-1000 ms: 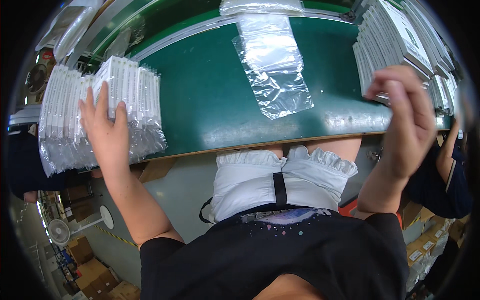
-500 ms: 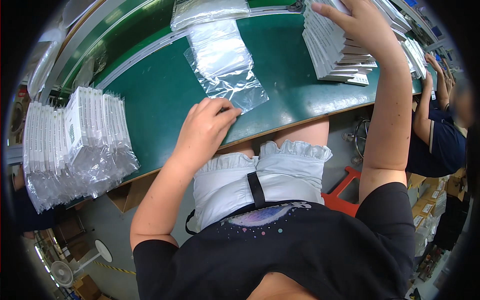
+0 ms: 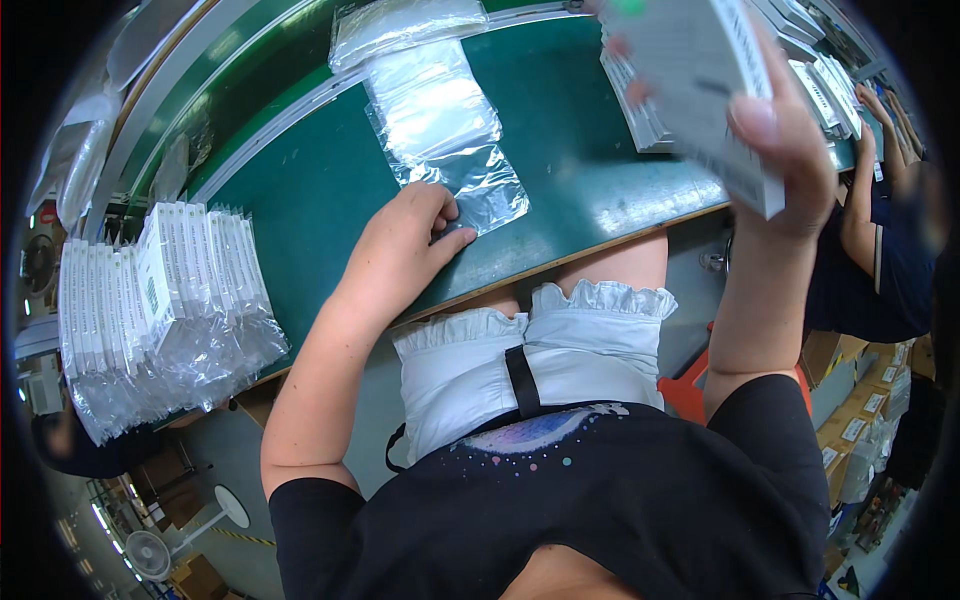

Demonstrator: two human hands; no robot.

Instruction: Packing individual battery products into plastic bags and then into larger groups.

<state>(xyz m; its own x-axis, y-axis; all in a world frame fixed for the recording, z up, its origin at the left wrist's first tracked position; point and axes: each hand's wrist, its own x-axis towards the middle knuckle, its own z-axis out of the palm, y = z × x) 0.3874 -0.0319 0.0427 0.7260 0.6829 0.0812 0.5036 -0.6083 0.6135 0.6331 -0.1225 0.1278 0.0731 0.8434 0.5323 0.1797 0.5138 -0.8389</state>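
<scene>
My right hand (image 3: 790, 150) holds a flat white box (image 3: 700, 90) up over the right side of the table, thumb on its near face; the box is smeared by motion. My left hand (image 3: 405, 235) rests at the table's near edge, its fingers curled on the near end of a clear plastic bag (image 3: 490, 190). That bag lies on top of a fanned stack of clear bags (image 3: 430, 95) on the green table. Behind the raised box, more white boxes (image 3: 640, 110) stand in a stack, partly hidden.
At the left, a row of white boxes in clear bags (image 3: 190, 270) stands on the green table (image 3: 310, 200). A bundle of clear plastic (image 3: 400, 30) lies at the back. Far right, a co-worker's arm (image 3: 862, 190) reaches over the table near more white boxes (image 3: 825, 95). A red stool (image 3: 690, 390) is below.
My right hand has lifted a white box off the right stack and brought it nearer to me. My left hand has stayed at the bag's near end, its thumb now spread more.
</scene>
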